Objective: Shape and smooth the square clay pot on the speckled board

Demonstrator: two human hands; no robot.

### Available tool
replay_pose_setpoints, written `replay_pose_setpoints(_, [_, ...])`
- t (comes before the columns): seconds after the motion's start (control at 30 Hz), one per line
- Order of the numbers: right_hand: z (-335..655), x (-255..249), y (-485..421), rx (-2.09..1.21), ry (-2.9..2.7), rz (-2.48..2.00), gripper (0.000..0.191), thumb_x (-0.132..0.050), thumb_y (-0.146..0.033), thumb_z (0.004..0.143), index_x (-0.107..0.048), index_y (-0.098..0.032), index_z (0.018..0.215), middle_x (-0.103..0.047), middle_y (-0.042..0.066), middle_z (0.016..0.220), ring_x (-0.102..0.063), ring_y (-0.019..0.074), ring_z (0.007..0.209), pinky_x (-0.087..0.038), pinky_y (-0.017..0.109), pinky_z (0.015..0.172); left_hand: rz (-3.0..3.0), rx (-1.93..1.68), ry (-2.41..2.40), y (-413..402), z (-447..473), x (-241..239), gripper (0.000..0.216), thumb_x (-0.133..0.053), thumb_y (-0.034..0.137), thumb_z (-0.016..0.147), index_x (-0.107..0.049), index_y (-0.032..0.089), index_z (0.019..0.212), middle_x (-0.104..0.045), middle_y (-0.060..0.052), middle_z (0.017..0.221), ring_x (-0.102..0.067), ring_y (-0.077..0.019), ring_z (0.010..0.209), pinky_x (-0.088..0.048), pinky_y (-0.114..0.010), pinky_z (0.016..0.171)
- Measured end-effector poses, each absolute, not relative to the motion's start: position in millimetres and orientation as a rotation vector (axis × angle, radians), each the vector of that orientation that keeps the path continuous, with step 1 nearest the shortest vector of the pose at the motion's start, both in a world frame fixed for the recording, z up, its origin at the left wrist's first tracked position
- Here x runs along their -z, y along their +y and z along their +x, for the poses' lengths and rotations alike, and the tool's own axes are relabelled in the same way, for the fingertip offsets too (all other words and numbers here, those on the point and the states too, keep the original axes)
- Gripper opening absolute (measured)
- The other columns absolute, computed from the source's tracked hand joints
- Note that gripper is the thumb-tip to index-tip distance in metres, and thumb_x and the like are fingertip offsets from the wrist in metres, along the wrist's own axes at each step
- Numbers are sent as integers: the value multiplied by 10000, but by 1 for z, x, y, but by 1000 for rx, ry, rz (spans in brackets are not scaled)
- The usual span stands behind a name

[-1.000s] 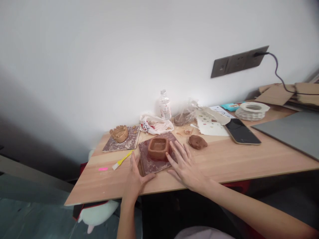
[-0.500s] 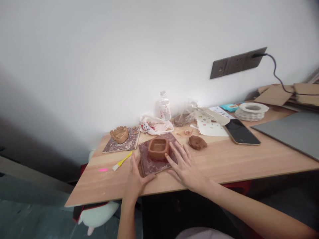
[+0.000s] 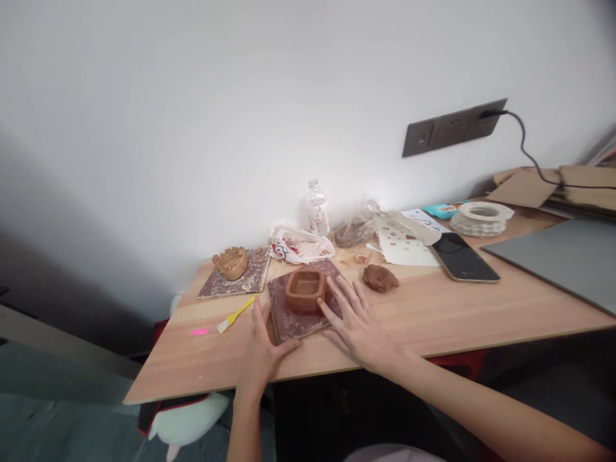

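A square brown clay bowl [image 3: 304, 296] stands upright on a dark, clay-smeared board [image 3: 289, 328] near the table's front edge. My left hand [image 3: 264, 343] is at the board's left edge, thumb and fingers spread apart, holding nothing. On the other side, my right hand [image 3: 356, 321] lies with fingers spread over the board's right part, fingertips close to the bowl's right wall; whether they touch it I cannot tell. A yellow brush [image 3: 235, 314] with pale bristles lies left of my left hand. Beyond my right hand sits a lump of brown clay [image 3: 380, 278].
A second board [image 3: 255, 277] carries a round clay bowl [image 3: 231, 264] with a knobbly rim. Behind stand a plastic bottle [image 3: 318, 208] and a crumpled bag [image 3: 308, 247]. A phone [image 3: 464, 258], a white ribbed pot [image 3: 481, 223] and a grey laptop-like slab [image 3: 568, 256] lie to the right.
The camera view has shifted slightly, so the table's objects appear a little lower. Both hands keep practically the same places around the board.
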State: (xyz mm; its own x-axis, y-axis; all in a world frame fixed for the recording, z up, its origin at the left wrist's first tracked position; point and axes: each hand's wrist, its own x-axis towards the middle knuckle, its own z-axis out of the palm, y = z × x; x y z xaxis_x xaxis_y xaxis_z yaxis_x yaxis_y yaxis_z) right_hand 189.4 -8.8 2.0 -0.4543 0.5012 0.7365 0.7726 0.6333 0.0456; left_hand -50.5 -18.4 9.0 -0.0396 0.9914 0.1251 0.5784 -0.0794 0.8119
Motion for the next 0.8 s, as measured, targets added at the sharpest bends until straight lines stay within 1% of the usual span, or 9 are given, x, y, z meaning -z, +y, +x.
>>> replay_pose_setpoints(0.2, [188, 0, -13, 486, -2142, -997, 481, -630, -284, 903, -514, -87, 1325, -160, 295, 1593, -82, 421, 1492, -335, 704, 1060, 1700, -992, 1664, -18, -51, -8, 1251, -808, 460, 653, 27, 230, 1555, -421, -182, 1525, -308, -338, 1474, -226, -564, 1196])
replay_pose_setpoints(0.3, [195, -3, -7, 414, -2106, -940, 429, -611, -263, 914, -538, -141, 1318, -211, 238, 1602, -132, 388, 1494, -349, 684, 1070, 1688, -985, 1681, -19, -50, -11, 1258, -816, 458, 645, 22, 227, 1555, -421, -192, 1522, -317, -344, 1470, -247, -557, 1189])
replay_pose_setpoints(0.4, [209, -17, 15, 245, -2043, -928, 292, -577, -249, 932, -634, -204, 1215, -314, 174, 1569, -180, 356, 1485, -392, 642, 1067, 1674, -963, 1709, -19, -48, -15, 1260, -828, 433, 633, 3, 221, 1556, -419, -197, 1522, -326, -348, 1465, -270, -544, 1182])
replay_pose_setpoints(0.5, [223, -39, 47, 70, -2144, -866, 202, -605, -292, 919, -717, -215, 1068, -417, 148, 1480, -141, 363, 1487, -380, 644, 1079, 1682, -953, 1715, -20, -47, -17, 1247, -819, 424, 644, 0, 193, 1555, -422, -207, 1521, -318, -345, 1469, -264, -543, 1184])
replay_pose_setpoints(0.57, [226, -53, 65, 1, -2324, -775, 215, -638, -318, 900, -729, -212, 1063, -410, 144, 1472, -119, 362, 1488, -346, 642, 1104, 1685, -947, 1717, -20, -47, -18, 1247, -809, 435, 651, 12, 179, 1554, -418, -211, 1524, -304, -344, 1475, -257, -545, 1186])
replay_pose_setpoints(0.67, [223, -68, 80, -20, -2545, -705, 223, -657, -323, 886, -734, -208, 1061, -385, 144, 1478, -101, 357, 1487, -322, 637, 1114, 1684, -937, 1713, -19, -47, -17, 1250, -801, 446, 657, 33, 191, 1553, -418, -202, 1527, -304, -340, 1476, -250, -550, 1188])
replay_pose_setpoints(0.8, [213, -76, 86, 11, -2693, -651, 194, -718, -350, 837, -746, -186, 938, -358, 150, 1496, -77, 369, 1488, -297, 623, 1126, 1703, -954, 1683, -18, -47, -17, 1238, -798, 421, 663, 37, 209, 1552, -430, -193, 1519, -314, -335, 1472, -258, -548, 1185])
